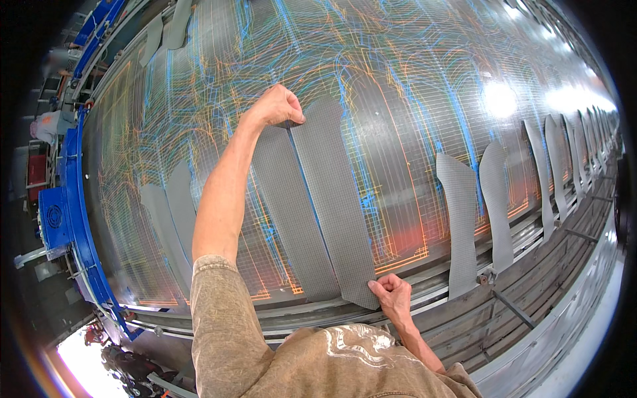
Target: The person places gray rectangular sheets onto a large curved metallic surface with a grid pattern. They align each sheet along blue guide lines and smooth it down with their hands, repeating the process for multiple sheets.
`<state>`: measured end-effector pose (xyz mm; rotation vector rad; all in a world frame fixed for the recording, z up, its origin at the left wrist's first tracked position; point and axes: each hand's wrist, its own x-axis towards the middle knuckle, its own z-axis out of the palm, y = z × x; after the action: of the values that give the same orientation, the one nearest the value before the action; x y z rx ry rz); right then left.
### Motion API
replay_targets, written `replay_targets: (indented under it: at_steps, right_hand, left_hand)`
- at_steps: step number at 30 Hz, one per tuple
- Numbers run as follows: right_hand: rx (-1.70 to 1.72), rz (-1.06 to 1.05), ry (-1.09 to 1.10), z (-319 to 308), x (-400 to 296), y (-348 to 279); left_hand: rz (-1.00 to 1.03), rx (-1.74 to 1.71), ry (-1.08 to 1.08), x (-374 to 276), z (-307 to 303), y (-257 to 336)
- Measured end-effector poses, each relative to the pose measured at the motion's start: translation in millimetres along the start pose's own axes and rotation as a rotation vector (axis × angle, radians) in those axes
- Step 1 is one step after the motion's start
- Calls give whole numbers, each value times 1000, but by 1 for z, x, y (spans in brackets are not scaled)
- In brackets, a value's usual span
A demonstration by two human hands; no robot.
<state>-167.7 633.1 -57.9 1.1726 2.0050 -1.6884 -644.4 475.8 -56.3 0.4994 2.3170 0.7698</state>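
Observation:
Two long grey checked fabric pieces lie side by side before me on the printing table, the left piece (293, 214) and the right piece (333, 199). A narrow blue-lined gap runs between them. Reaching far over the table, my left hand (279, 105) pinches the upper left edge of the right piece, close to the left piece's top corner. At the near end, my right hand (394, 294) has thumb and fingertips on the right piece's lower right edge. The table surface (378, 139) under the pieces is covered with orange, yellow, blue and green lines.
Another pair of grey pieces (174, 214) lies left, partly behind my arm. Several more pieces (460, 219) line the right, some overhanging the metal rail (428, 293). A blue machine frame (82, 199) borders the left end. Another person (52, 124) is beyond it.

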Motion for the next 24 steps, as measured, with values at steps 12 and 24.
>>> replay_targets:
  at_steps: [12,24]
  right_hand:
    - [20,31,6,1,1,4]
    - [18,37,16,1,0,-1]
  left_hand:
    - [36,-10,19,2,1,-2]
    - [-3,-3,-5,5,0,-2]
